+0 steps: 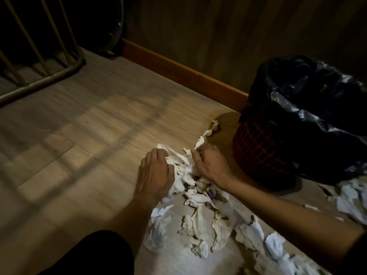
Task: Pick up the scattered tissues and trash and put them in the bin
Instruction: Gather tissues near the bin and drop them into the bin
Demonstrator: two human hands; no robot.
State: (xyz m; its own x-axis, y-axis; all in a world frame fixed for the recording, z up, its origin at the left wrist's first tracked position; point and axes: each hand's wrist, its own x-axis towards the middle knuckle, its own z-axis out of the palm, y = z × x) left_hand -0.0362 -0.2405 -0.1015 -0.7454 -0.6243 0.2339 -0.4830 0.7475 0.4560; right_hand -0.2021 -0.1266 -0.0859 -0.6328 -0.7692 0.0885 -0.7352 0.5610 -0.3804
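Crumpled white tissues lie scattered over the wooden floor in the lower middle and right of the head view. My left hand and my right hand press in from both sides on a bunch of tissues, fingers curled around it. A small purple scrap lies just below the bunch. More tissues lie at the right edge. The bin, a red mesh basket lined with a black plastic bag, stands just right of my right hand.
A wooden skirting board runs along the wall behind. A metal frame with bars rests on the floor at the upper left. A dark trouser knee fills the bottom left. Bare floor stretches to the left.
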